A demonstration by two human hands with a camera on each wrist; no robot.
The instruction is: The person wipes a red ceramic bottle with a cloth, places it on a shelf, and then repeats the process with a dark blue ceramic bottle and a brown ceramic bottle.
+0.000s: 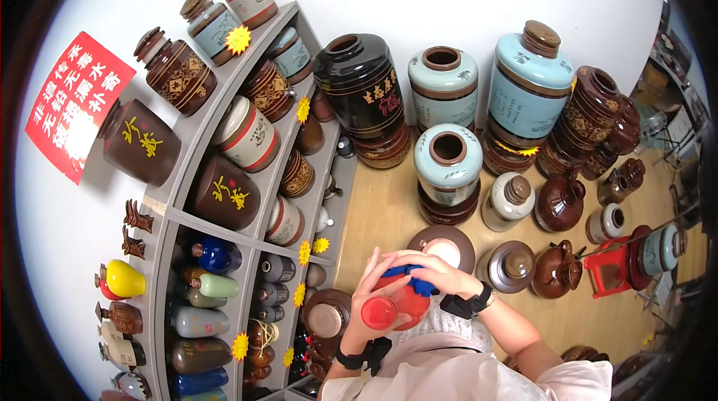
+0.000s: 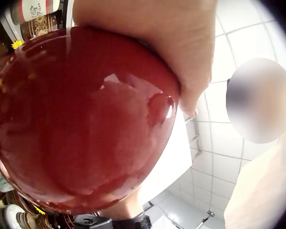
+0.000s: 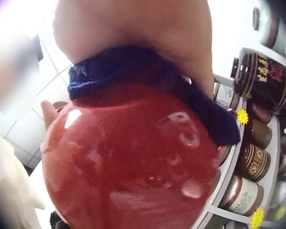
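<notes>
A glossy, round-bodied red ceramic jar is held tilted in front of the person's chest. Its rounded wall fills much of the left wrist view. My left hand grips the jar from the left side, with the round red end facing up near the palm. On the other side, my right hand holds a dark blue cloth against the jar's surface. The cloth is bunched under the fingers and hangs partly over the jar's side. Some fingertips are hidden behind the jar.
Grey shelves crowded with jars and bottles stand on the left. Ahead, on the wooden floor, are large jars, including a black one and a light blue one. A lidded brown jar and a red stool stand at right.
</notes>
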